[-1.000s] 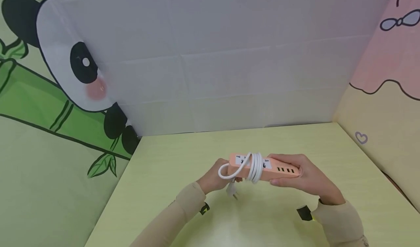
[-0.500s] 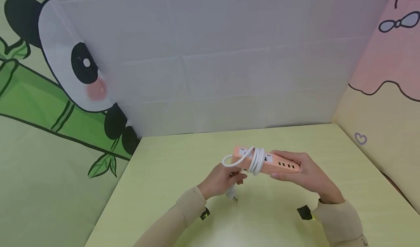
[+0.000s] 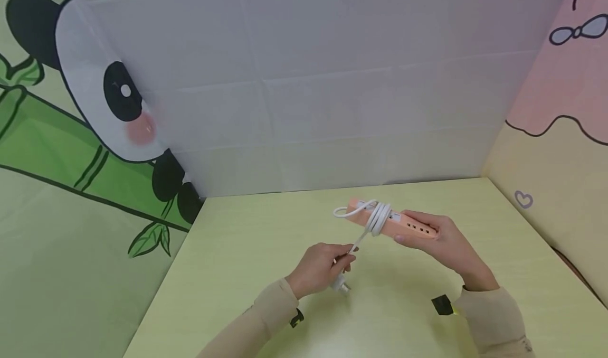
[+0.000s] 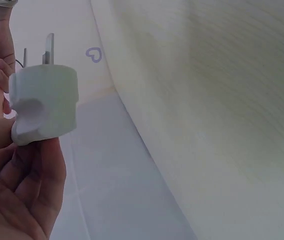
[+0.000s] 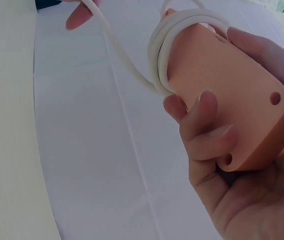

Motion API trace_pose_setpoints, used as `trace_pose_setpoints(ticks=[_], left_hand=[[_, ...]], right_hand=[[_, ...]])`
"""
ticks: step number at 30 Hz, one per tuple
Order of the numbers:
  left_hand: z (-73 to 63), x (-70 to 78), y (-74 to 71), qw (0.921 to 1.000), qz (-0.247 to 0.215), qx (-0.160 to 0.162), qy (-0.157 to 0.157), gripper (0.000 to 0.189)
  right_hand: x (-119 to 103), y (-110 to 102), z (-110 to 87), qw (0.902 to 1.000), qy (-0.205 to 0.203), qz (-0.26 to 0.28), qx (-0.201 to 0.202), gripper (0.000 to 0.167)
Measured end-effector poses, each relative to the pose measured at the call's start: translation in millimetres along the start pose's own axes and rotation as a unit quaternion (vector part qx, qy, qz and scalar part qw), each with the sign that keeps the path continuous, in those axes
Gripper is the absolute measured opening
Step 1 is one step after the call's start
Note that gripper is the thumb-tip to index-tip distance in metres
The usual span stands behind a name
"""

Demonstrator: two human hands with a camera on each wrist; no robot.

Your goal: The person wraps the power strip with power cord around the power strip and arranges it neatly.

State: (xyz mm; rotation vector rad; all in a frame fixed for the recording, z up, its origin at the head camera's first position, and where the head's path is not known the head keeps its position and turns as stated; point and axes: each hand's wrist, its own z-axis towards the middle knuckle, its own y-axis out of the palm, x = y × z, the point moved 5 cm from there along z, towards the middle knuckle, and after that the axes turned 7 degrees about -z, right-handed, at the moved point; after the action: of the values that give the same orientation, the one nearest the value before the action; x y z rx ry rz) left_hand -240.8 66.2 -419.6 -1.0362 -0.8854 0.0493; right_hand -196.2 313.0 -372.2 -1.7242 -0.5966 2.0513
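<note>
A pink power strip (image 3: 399,224) with sockets and several USB ports tilts in the air above the table, gripped at its right end by my right hand (image 3: 444,242). Its white cord (image 3: 377,218) is wound several turns round the body, with a loop sticking out at the far left end. My left hand (image 3: 320,268) pinches the cord's free end close to the white plug (image 4: 44,102), whose prongs point away from the palm. Between that hand and the coil the cord runs straight. The right wrist view shows fingers curled under the strip's underside (image 5: 227,90).
The pale yellow table (image 3: 247,231) lies below both hands. A white back wall (image 3: 323,110) stands behind it, with a panda-printed panel (image 3: 95,104) at left and a pink and cream panel (image 3: 556,162) at right.
The power strip has risen away from the left hand and tilted more. My left hand has shifted slightly down, now pinching the cord, and a straight length has come out between hand and coil.
</note>
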Motion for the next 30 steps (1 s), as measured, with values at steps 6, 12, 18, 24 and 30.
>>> trace_pose_setpoints(ticks=[6,12,18,24,30], left_hand=[[-4.1,15.5,-3.9,0.9994,0.031,0.008,0.010,0.025],[-5.1,24.0,-6.5,0.9986,0.050,0.012,0.013,0.022],[-8.7,39.4,-11.3,0.9961,0.081,0.026,0.024,0.020],[-8.3,55.2,-18.7,0.9919,0.110,0.045,0.045,0.023],[-8.1,62.5,-21.8,0.9882,0.138,0.056,0.035,0.028]], right_hand=[[0.2,2.3,2.1,0.9999,0.010,-0.012,0.003,0.064],[2.3,4.7,4.4,0.9996,0.015,-0.021,0.008,0.066],[3.4,9.3,4.5,0.9998,0.015,-0.015,-0.001,0.066],[0.6,7.8,3.3,0.9996,0.005,-0.027,0.005,0.065],[-1.8,8.3,3.2,0.9993,0.008,-0.036,0.008,0.067]])
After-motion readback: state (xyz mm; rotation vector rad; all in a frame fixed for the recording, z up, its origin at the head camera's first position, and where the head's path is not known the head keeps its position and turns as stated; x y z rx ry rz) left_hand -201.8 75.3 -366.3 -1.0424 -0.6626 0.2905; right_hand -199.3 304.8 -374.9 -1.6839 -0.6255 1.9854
